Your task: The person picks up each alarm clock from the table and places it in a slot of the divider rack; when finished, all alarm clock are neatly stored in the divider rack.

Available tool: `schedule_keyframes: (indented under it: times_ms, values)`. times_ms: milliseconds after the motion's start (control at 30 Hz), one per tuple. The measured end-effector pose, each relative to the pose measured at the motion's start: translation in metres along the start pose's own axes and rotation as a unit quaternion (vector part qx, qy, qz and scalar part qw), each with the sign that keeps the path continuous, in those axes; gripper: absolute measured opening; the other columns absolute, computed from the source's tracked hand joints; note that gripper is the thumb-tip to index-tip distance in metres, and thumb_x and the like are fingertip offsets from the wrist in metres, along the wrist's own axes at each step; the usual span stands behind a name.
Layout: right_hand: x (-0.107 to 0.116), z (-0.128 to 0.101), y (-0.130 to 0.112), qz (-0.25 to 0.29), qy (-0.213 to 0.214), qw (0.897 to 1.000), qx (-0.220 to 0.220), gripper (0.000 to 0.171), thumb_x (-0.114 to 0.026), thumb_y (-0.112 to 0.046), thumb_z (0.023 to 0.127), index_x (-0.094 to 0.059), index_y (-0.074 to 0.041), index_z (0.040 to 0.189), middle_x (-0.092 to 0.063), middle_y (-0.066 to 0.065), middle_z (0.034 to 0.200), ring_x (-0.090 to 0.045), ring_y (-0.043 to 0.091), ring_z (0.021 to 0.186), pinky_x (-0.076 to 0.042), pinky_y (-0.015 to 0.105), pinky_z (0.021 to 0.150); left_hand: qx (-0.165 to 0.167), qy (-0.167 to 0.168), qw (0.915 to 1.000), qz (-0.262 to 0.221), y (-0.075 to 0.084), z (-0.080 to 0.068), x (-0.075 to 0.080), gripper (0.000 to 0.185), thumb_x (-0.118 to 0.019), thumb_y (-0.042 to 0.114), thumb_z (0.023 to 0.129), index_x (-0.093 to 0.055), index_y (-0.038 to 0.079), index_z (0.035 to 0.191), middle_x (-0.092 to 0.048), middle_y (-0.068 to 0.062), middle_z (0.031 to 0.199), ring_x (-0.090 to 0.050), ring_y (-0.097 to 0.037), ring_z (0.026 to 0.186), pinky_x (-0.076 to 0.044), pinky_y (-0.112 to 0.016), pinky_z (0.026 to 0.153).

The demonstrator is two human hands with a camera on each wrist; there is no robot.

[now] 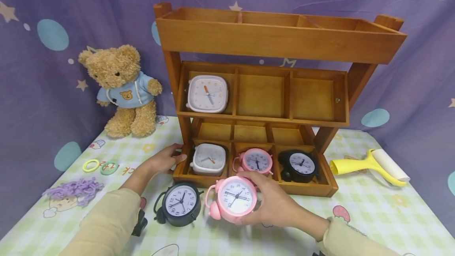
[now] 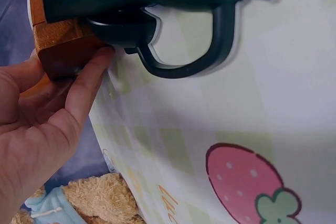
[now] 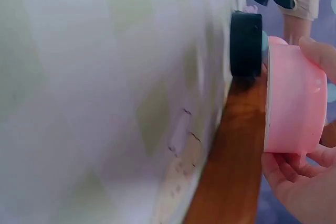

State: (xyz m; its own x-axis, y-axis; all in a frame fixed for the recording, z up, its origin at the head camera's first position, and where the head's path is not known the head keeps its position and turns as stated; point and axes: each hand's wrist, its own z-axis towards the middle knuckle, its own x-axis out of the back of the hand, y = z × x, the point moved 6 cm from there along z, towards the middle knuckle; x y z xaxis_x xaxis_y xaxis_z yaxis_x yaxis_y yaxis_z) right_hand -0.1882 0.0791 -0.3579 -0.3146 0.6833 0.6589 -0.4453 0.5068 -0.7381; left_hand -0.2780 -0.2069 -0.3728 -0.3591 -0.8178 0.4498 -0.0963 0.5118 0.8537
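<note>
Pink clock point(image 1: 236, 197) is gripped by the right hand point(image 1: 273, 204) just off the table, before the shelf point(image 1: 302, 188); left hand point(image 1: 165, 160), fingers relaxed, steadies the corner. Black clock point(image 1: 180, 200) could be knocked; the bells might catch the rim.

Round pink twin-bell alarm clock point(image 1: 235, 197), face up, tilted, just before wooden rack point(image 1: 249, 102)

A teddy bear point(image 1: 122, 90) in a blue hoodie sits against the starry purple backdrop point(image 1: 42, 90), left of the shelf. Two rings point(image 1: 100, 166), yellow and green, lie near a purple yarn-like tuft point(image 1: 74, 189) on the checked tablecloth point(image 1: 373, 212). At the right lies what looks like a yellow-handled lint roller point(image 1: 369, 166).
</note>
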Motion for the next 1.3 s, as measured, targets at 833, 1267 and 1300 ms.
schedule_keyframes:
  times_ms: [833,1267,1300]
  values:
    - [0.108,0.003,-0.061,-0.112,0.093,0.980,0.137,0.101,-0.099,-0.038,0.062,-0.050,-0.018,0.147,-0.058,-0.003,0.140,-0.056,0.019,0.124,-0.048,0.052,0.101,0.007,0.009,0.9998,0.016,0.001,0.001,0.003,0.053,-0.043,0.008,0.108,-0.021,-0.014,0.151,-0.033,-0.044,0.147,-0.045,-0.055,0.131,-0.055,-0.057,0.090]
    - [0.167,0.036,-0.079,-0.145,0.130,0.970,0.144,0.098,-0.098,-0.026,0.066,-0.046,-0.014,0.149,-0.058,0.006,0.136,-0.058,0.025,0.116,-0.054,0.054,0.094,-0.007,0.001,1.0000,-0.004,0.002,-0.002,0.000,0.054,-0.042,0.006,0.107,-0.019,-0.016,0.150,-0.031,-0.045,0.147,-0.044,-0.057,0.131,-0.055,-0.058,0.090]
    - [0.170,0.039,-0.079,-0.149,0.132,0.969,0.143,0.098,-0.097,-0.026,0.066,-0.046,-0.013,0.149,-0.057,0.007,0.137,-0.058,0.026,0.117,-0.054,0.055,0.096,-0.005,0.002,1.0000,-0.003,0.002,-0.002,0.000,0.054,-0.042,0.006,0.107,-0.019,-0.016,0.151,-0.031,-0.045,0.147,-0.044,-0.057,0.131,-0.055,-0.058,0.090]
